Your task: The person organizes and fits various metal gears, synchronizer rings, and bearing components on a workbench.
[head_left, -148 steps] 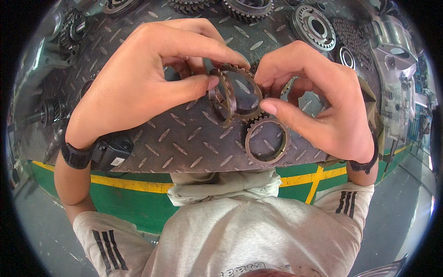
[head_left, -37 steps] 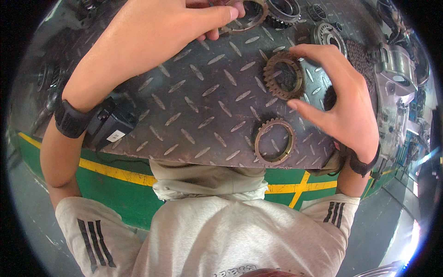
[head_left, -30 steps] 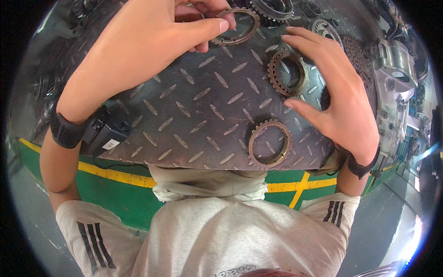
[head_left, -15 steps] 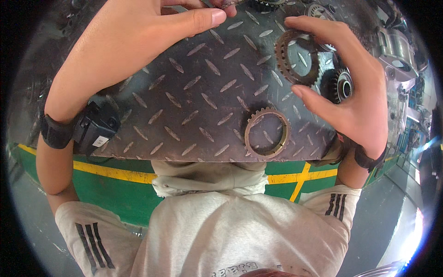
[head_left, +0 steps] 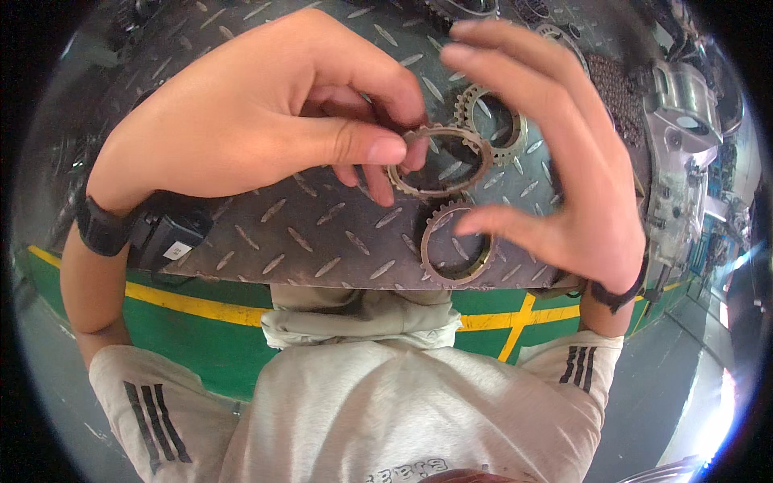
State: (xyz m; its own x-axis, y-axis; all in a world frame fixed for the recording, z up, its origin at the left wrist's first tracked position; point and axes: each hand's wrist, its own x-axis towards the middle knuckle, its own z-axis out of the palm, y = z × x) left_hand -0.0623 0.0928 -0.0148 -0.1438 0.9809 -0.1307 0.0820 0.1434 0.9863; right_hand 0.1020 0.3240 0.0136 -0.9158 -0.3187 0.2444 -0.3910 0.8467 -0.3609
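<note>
My left hand (head_left: 266,121) pinches a toothed metal ring (head_left: 431,193) by its left rim, between thumb and fingers. The ring is raised and tilted above the dark tread-plate tabletop (head_left: 354,221). To its right my right hand (head_left: 576,173) is open, thumb and fingers spread around the ring's far side with a gap between. Nothing shows in its grasp. A second toothed ring (head_left: 427,251) lies flat near the table's front edge, partly behind my right thumb. Behind the held ring another toothed ring (head_left: 522,133) rests on the plate.
Gears (head_left: 463,11) sit at the far edge of view. A roller chain (head_left: 616,92) lies beyond my right hand, beside a silver metal housing (head_left: 680,121). A black box-shaped device (head_left: 171,229) is by my left wrist. Green floor with yellow lines (head_left: 201,304) shows below the table edge.
My left hand has come nearer and to the right, bringing a toothed ring into view. My right hand has let go of its ring, now on the plate, and moved left, fingers spread.
</note>
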